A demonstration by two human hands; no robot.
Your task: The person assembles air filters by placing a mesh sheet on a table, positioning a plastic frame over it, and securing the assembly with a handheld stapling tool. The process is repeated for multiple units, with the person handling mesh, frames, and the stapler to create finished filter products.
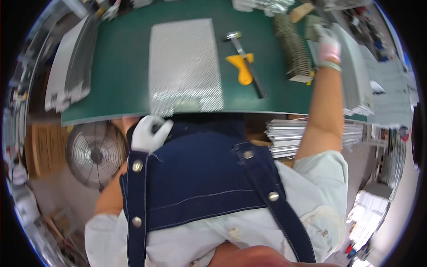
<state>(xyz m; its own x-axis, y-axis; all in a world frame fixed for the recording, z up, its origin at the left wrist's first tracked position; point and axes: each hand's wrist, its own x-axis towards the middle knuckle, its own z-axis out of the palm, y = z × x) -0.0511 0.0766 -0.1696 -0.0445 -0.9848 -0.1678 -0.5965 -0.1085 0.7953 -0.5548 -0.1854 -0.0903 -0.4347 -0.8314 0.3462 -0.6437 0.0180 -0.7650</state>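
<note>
A silvery, ribbed rectangular sheet lies flat on the green tabletop in front of me. A small pale green-grey piece rests at its near edge. My left hand, in a white glove, is just off the table's front edge by the sheet's near left corner. Its thumb and fingers curve apart with nothing visible between them. Far out to the right, my right hand, gloved with a pink cuff, is closed on a flat grey-green piece, slightly blurred. That piece is beside a long row of similar thin pieces.
A hammer lies across a yellow scraper right of the sheet. Panel stacks stand at left and right. Under the table are metal profiles; a floor fan and cardboard boxes are at left.
</note>
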